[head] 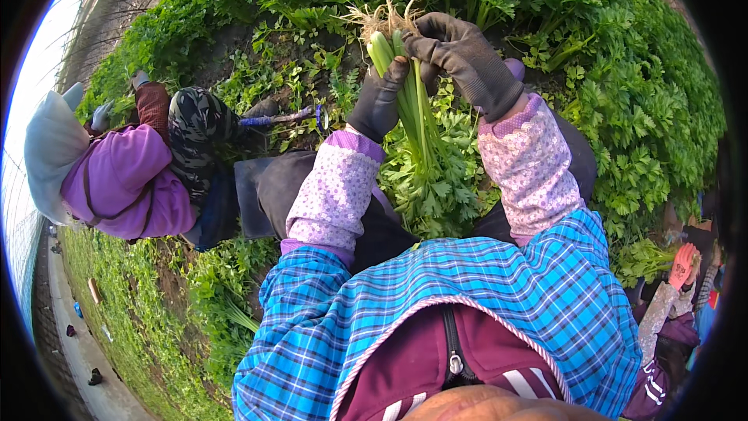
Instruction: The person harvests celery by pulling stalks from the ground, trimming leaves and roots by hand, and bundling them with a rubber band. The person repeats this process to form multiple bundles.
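A bunch of celery [418, 123] is held up in front of me with its pale roots [383, 20] at the top and its leaves hanging towards my lap. My left hand [380, 93], in a dark glove, is closed around the stalks just under the roots. My right hand [467, 61], gloved as well, has its fingers and thumb pinched at the root end, on the right side of the bunch. What lies between those fingertips is partly hidden by the glove.
Dense celery plants [631, 105] grow ahead and to the right. A co-worker in a purple top [128, 181] crouches at the left, near a tool with a blue-wrapped handle [274, 119]. At the lower right, another person's orange-gloved hand [684, 266] holds celery. A concrete strip [87, 351] runs along the lower left.
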`<state>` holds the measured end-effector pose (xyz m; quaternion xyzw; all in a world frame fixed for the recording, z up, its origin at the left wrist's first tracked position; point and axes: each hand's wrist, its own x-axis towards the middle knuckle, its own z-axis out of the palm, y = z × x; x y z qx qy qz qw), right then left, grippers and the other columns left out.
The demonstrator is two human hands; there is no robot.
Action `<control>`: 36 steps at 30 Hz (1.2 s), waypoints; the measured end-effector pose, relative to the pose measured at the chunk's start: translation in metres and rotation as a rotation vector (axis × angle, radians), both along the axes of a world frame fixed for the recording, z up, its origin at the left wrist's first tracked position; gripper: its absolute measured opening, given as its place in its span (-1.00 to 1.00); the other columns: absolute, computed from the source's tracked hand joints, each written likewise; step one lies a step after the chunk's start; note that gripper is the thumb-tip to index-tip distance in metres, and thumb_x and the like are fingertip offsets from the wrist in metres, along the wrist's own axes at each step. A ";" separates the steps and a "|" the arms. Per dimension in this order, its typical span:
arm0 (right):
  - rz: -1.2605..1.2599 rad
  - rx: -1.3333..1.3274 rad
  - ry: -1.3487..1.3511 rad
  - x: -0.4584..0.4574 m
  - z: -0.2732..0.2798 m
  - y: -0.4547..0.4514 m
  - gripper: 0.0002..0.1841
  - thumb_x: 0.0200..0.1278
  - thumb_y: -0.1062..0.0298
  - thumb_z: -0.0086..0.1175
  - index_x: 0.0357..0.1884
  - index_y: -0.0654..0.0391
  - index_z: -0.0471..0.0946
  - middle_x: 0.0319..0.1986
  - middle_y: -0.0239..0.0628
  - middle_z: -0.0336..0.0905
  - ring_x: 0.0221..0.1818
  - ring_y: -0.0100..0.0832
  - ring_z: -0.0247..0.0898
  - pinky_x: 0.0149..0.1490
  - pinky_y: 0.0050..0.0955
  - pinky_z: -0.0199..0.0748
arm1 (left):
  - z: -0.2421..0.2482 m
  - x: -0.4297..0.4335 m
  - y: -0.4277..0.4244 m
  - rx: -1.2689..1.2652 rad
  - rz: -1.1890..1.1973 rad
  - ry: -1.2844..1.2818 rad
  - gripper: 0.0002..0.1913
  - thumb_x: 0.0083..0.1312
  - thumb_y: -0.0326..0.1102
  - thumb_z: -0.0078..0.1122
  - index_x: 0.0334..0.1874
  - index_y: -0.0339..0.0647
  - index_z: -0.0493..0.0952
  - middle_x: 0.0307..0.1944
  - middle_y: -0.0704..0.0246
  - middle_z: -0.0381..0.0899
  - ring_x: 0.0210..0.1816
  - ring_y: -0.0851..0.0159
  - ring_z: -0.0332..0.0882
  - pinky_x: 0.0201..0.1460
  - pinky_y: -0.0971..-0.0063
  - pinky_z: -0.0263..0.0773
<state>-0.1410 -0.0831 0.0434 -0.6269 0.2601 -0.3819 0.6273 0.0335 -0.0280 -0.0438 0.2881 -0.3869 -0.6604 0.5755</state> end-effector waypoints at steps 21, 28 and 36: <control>-0.128 0.049 0.044 0.008 -0.028 -0.020 -0.75 0.47 0.28 0.30 0.01 0.23 0.65 -0.28 -0.39 0.68 -0.37 -0.66 0.52 -0.27 -0.61 0.55 | 0.006 0.006 0.015 0.154 -0.163 0.011 -0.54 0.47 -0.32 0.30 0.33 -0.38 0.48 0.04 0.19 0.73 -0.01 0.14 0.78 0.13 0.19 0.71; -0.066 -0.306 0.126 0.004 -0.015 -0.039 -0.66 0.52 0.21 0.22 0.23 0.07 0.55 -0.05 -0.43 0.62 0.01 -0.55 0.56 0.21 -0.44 0.54 | -0.004 0.003 0.010 0.099 -0.239 -0.013 -0.51 0.38 -0.27 0.44 0.27 -0.33 0.50 -0.11 0.25 0.70 -0.10 0.19 0.74 0.10 0.15 0.71; -0.320 -0.087 0.336 -0.012 -0.012 -0.021 -0.75 0.39 0.13 0.36 -0.18 0.12 0.67 -0.42 -0.50 0.61 -0.42 -0.61 0.51 -0.26 -0.51 0.54 | -0.011 0.005 0.004 0.142 -0.145 -0.029 -0.62 0.39 -0.20 0.45 0.09 -0.28 0.58 -0.20 0.38 0.70 -0.19 0.24 0.74 0.01 0.24 0.72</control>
